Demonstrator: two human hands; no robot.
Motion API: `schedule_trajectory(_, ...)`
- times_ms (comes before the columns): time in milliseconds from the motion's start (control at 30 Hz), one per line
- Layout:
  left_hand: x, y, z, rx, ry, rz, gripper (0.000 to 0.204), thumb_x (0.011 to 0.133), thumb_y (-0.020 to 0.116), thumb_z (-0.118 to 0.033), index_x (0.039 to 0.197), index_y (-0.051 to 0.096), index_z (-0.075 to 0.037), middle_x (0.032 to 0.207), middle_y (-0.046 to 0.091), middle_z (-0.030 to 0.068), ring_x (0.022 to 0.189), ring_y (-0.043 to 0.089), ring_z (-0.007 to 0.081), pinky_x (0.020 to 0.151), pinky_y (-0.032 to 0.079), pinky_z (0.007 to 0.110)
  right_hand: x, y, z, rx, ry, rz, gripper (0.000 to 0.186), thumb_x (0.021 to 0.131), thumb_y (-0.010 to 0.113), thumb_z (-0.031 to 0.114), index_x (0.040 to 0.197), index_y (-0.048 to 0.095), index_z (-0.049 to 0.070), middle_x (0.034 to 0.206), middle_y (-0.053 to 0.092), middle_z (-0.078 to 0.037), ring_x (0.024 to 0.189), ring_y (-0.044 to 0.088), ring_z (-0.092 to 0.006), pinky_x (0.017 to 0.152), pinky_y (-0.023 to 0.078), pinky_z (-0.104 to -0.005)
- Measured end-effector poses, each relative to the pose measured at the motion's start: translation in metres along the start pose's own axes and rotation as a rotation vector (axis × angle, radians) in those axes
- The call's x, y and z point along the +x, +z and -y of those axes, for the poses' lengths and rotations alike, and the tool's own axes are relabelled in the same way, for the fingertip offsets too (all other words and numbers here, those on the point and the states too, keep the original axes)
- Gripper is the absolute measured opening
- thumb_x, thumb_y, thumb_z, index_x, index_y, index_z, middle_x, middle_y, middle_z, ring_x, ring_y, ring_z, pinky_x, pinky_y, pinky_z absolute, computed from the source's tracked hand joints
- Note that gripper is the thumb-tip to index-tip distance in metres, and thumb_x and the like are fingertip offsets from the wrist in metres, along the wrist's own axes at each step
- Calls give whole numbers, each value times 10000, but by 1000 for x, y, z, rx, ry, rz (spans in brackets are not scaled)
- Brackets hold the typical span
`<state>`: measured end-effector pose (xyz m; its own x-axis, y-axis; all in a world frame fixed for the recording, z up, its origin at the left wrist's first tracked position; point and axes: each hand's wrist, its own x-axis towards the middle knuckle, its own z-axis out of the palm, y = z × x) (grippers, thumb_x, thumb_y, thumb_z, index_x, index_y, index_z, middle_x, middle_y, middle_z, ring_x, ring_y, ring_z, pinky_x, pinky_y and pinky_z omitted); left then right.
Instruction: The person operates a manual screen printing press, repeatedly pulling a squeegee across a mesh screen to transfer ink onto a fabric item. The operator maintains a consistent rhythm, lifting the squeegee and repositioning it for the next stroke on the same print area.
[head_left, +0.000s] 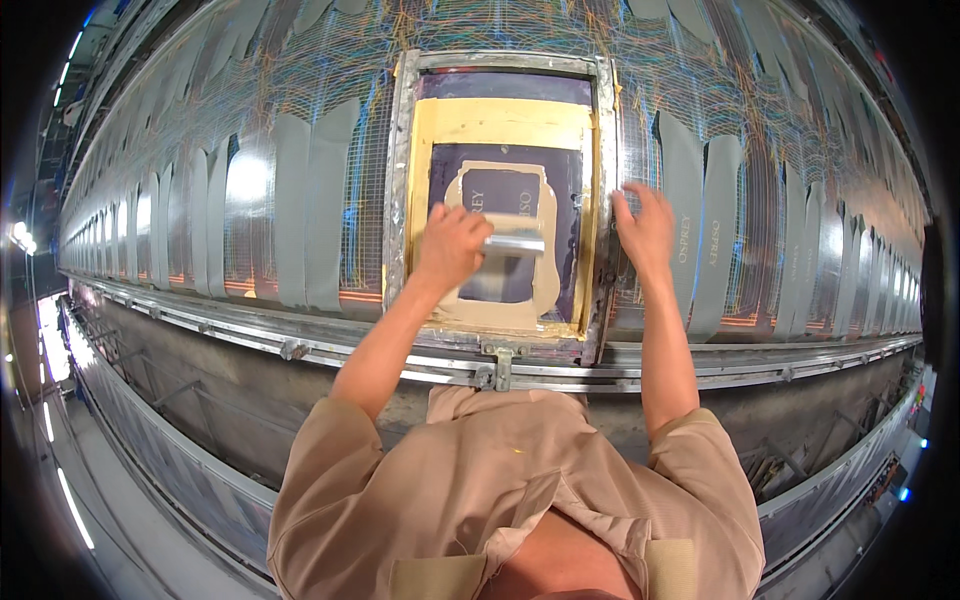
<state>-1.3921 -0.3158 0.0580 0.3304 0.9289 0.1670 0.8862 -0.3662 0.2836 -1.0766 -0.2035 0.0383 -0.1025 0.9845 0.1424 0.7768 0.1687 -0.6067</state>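
Observation:
A screen printing frame (403, 130) with a metal border lies on the long table before me. Yellow tape (500, 118) lines its dark mesh, and beige ink (545, 285) forms an uneven ring there. My left hand (453, 245) is closed on the end of a squeegee (520, 243), which sits crosswise over the middle of the mesh and looks slightly blurred. By the frame's right rail is my right hand (648, 230), its thumb and fingers apart and nothing in them. Whether its fingertips touch the rail, I cannot tell.
Rows of grey cut fabric pieces (290, 210) lie on the table on both sides, some printed with pale lettering. Colourful lines cover the table surface between them. A metal rail (250, 332) runs along the near edge, with a clamp-like bracket (503, 368) below the frame.

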Motion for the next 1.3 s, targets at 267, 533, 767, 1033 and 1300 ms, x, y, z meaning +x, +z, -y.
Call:
schedule_trajectory(267,110,-23,58,-69,-86,178,140,733,821,-223,833,754,-151,855,728,41,841,666,267,777,446,424,84,20,113,-72,-405,603,366,829,768,423,966,764,84,911,757,-151,937,703,-358,899,511,-484)
schedule_trajectory(533,96,-1,59,-78,-98,129,157,722,828,-239,819,745,-147,828,709,59,819,666,300,770,461,443,68,65,101,-201,-469,504,174,721,782,157,846,693,76,774,721,-128,809,694,-341,856,500,-450)
schedule_trajectory(767,-28,-17,-24,-131,-93,203,259,643,838,-150,885,747,-162,868,684,20,845,647,249,812,435,423,-78,31,104,-140,-506,557,307,650,791,69,935,678,79,824,681,-114,896,660,-305,883,463,-412)
schedule_trajectory(1033,19,-18,6,-59,-77,205,302,651,840,-167,943,764,-153,939,718,19,912,657,233,851,422,410,-24,35,105,-214,-516,539,216,736,810,163,874,665,80,789,704,-127,854,679,-330,847,488,-453)
schedule_trajectory(1300,124,-6,72,-70,-77,164,193,717,841,-272,835,762,-141,788,734,84,828,701,302,770,478,453,94,62,101,-186,-390,605,192,783,785,172,908,691,62,814,725,-199,819,709,-402,743,556,-493)
